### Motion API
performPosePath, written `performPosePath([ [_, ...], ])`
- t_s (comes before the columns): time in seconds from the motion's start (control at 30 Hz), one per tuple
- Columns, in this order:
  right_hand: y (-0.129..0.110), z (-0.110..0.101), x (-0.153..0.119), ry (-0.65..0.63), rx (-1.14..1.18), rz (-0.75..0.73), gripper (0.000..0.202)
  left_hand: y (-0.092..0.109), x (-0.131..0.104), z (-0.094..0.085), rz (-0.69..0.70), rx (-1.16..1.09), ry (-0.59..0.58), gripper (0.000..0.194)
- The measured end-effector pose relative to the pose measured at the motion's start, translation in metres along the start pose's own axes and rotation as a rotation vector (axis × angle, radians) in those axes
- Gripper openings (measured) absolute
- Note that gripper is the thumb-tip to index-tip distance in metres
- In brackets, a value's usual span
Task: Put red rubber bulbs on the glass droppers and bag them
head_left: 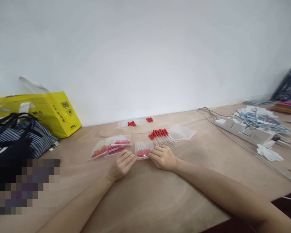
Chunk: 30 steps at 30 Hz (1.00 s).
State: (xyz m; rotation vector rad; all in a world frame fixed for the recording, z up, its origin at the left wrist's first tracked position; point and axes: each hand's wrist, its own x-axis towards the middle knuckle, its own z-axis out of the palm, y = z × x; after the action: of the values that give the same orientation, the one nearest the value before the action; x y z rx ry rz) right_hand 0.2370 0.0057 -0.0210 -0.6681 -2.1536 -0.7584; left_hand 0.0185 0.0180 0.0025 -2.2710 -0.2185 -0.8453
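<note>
A small clear plastic bag (143,149) with several red-tipped sticks inside lies flat on the table between my hands. My left hand (122,165) pinches its near left corner, and my right hand (163,158) pinches the near right corner. Just beyond my right hand is a fanned row of loose red-tipped sticks (161,136). Clear bags (179,133) without red tips lie to the right of that row. Several filled bags (111,149) overlap to the left of the held one. Near the wall, another clear bag (140,122) has two groups of red pieces on it or in it.
On the left stand a yellow bag (63,113) and a striped bag (42,139), with a blurred-out object below. On the right are a white power strip (244,131) with cables, a pile of printed packets (262,116), a crumpled tissue (269,152) and colored folders (287,106).
</note>
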Motion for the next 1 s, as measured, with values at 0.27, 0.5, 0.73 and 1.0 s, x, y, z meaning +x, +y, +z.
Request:
performPosePath([
  [0.27,-0.003,0.002,0.003,0.056,-0.064,-0.032,0.012,0.002,0.000,0.005,-0.028,-0.042,0.032,0.015],
  [0.5,-0.015,0.009,0.015,0.122,-0.113,-0.136,0.014,0.005,0.007,0.002,-0.072,-0.104,0.031,0.014],
  [0.73,-0.008,0.004,0.014,0.061,-0.150,-0.192,0.023,0.006,0.012,-0.002,-0.078,-0.059,0.077,0.020],
  [1.0,0.022,-0.012,-0.017,0.003,-0.161,-0.135,0.020,0.002,0.001,-0.007,-0.135,-0.081,0.063,0.016],
])
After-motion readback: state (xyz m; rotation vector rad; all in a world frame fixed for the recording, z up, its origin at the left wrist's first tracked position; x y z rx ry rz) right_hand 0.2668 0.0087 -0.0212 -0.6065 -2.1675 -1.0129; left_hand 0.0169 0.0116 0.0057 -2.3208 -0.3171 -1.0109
